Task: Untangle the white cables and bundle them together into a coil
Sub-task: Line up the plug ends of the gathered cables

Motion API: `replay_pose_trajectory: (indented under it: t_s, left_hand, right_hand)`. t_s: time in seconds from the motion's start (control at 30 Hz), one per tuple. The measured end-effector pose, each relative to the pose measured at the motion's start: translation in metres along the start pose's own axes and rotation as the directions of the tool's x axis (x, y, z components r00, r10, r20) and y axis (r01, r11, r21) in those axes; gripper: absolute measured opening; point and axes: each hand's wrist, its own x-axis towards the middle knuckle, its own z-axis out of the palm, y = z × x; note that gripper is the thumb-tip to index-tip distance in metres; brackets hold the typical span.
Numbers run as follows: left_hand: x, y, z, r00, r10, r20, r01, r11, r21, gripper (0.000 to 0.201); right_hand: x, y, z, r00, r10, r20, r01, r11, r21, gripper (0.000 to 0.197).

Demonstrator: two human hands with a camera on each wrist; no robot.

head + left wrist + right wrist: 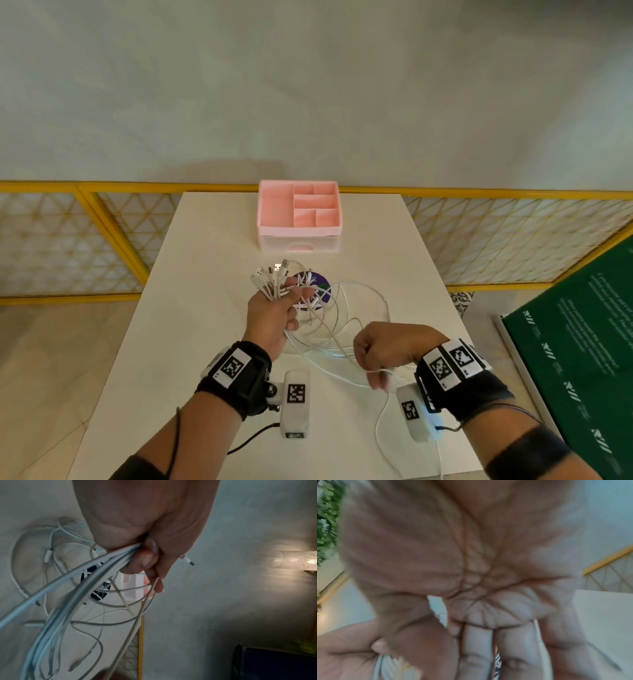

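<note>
White cables (329, 318): several strands, gathered above the middle of a white counter (205, 274), loops drooping onto it. Left hand (274, 318): fingers curled round the bunch, USB plug ends (270, 274) fanned out beyond the fist toward the far side. Right hand (383, 349): near right, fingers curled, pinching one cable that trails to the near edge. Pink compartmented organiser (298, 216): far centre of counter. Dark round sticker (320, 286): beneath the plug ends.

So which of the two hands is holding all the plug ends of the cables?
The left hand: the plugs fan out above its fist. The right hand only grips loose cable loops nearer the person.
</note>
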Motion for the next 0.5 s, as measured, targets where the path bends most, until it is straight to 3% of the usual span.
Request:
replay_pose_trajectory:
  t_s: [0.07, 0.17, 0.33, 0.5]
  left_hand:
    - [-0.001, -0.002, 0.001, 1.000, 0.004, 0.012, -0.004, 1.000, 0.026, 0.015]
    - [-0.007, -0.006, 0.007, 1.000, 0.009, 0.027, -0.011, 0.996, 0.083, 0.014]
    - [-0.009, -0.007, 0.007, 1.000, 0.006, -0.020, -0.004, 0.995, 0.100, 0.017]
    - [-0.002, 0.000, -0.003, 0.997, 0.025, -0.072, -0.010, 0.979, 0.205, 0.018]
  right_hand:
    - [0.008, -0.006, 0.003, 0.987, -0.069, -0.144, 0.093, 0.982, 0.164, 0.007]
    - [0.022, -0.026, 0.006, 0.933, -0.144, -0.331, 0.285, 0.856, 0.431, 0.022]
    - [0.044, -0.045, 0.016, 0.817, -0.189, -0.545, 0.409, 0.857, 0.315, 0.016]
    - [0.045, -0.035, 0.012, 0.808, -0.205, -0.552, 0.394, 0.885, 0.249, 0.014]
